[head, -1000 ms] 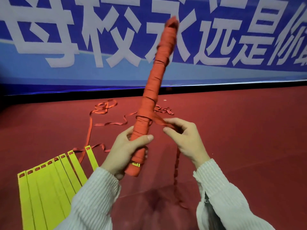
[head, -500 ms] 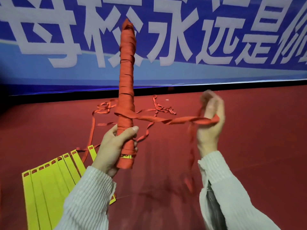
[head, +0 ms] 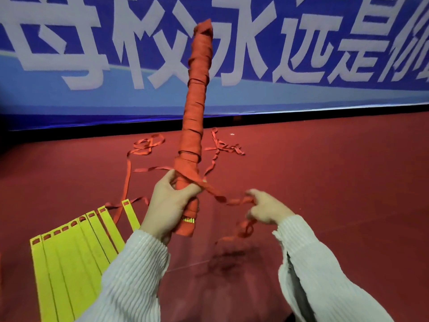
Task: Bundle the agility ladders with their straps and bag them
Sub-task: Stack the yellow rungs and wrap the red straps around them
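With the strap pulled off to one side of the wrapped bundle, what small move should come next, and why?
Probably the right hand carries the strap round the bundle just above the left hand for another turn: loose strap trails on the floor, so wrapping looks unfinished.

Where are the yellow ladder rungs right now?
In the head view, the yellow rungs lie fanned flat on the red floor at lower left, beside the left sleeve, with red strap trailing from their far ends.

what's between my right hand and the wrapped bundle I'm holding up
In the head view, a stretch of red strap runs from the wrapped bundle, gripped by your left hand, across to your right hand.
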`<state>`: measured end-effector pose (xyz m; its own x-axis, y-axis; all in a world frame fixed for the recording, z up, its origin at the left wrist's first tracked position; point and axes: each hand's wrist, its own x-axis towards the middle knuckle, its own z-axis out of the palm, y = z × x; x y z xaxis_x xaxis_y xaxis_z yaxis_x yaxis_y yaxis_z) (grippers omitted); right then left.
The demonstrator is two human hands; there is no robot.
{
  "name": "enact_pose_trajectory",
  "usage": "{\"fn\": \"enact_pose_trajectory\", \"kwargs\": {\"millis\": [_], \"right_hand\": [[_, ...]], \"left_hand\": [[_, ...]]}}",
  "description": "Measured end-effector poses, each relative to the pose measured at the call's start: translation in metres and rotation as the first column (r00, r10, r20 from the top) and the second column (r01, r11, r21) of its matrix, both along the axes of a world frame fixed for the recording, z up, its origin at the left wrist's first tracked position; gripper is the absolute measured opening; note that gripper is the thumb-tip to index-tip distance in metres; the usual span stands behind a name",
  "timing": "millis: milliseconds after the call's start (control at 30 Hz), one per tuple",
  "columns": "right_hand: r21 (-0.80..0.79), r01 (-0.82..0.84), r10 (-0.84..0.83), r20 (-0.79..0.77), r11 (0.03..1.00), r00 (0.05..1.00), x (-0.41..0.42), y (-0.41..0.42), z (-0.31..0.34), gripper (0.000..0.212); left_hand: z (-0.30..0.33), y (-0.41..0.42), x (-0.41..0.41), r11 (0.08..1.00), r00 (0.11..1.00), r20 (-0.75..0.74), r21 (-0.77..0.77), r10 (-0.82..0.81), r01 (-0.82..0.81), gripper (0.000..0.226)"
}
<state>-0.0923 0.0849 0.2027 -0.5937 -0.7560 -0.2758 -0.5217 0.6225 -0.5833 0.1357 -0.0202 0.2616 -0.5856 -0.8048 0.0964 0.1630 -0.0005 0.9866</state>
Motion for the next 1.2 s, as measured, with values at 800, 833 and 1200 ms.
{"fn": "enact_pose_trajectory", "kwargs": {"millis": [800,833,1200], "right_hand": [[-0.732,-0.017,0.414,0.367,0.681,0.833,0.061,0.002,0.074,0.018],[-0.769,0.047,0.346,0.34,0.637,0.874,0.061,0.0,0.075,0.019],[-0.772,0.187,0.44,0.523,0.607,0.73,0.059,-0.004,0.075,0.032]], "left_hand": [[-0.007,0.006,-0.005,0.906,0.936,0.278,-0.416,0.214,-0.084,0.042],[-0.006,0.006,-0.005,0.913,0.94,0.274,-0.401,0.201,-0.078,0.042],[0.001,0.025,-0.003,0.715,0.742,-0.399,0.25,-0.539,0.653,0.059]]}}
